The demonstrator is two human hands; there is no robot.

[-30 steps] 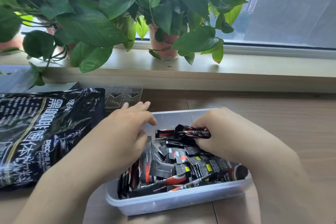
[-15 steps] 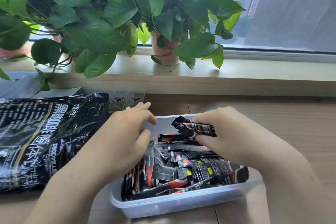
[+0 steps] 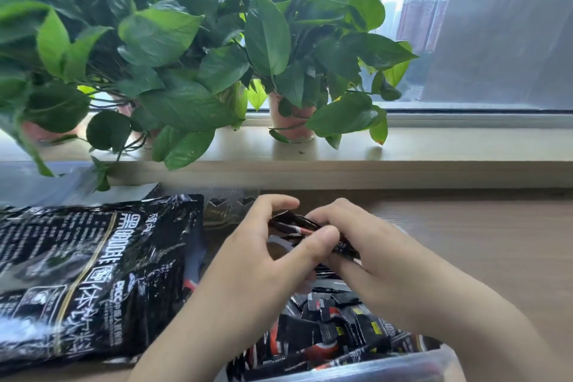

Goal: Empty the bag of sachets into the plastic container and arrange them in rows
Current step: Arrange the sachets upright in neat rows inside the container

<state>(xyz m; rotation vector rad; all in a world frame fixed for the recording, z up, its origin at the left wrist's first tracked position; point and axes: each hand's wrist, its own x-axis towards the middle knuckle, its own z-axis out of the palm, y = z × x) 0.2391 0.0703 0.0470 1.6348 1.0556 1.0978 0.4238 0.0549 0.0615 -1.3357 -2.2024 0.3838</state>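
A clear plastic container [image 3: 412, 364] sits at the bottom centre, holding a loose heap of black and red sachets [image 3: 325, 329]. Above its far end both hands hold a small bunch of sachets [image 3: 294, 225]. My left hand [image 3: 257, 260] grips the bunch from the left, thumb across the front. My right hand [image 3: 372, 248] grips it from the right with curled fingers. The black printed bag [image 3: 93, 276] lies flat on the table to the left of the container.
Potted green plants [image 3: 288, 121] stand on the window sill behind the table, leaves hanging over the bag's far edge. A clear plastic blister tray [image 3: 229, 208] lies behind the hands. Bare wooden table [image 3: 480, 242] stretches to the right.
The right hand lifted sachets out of the container and the left hand came over to grip them too. The camera tilted upward, so the container sits lower in view.
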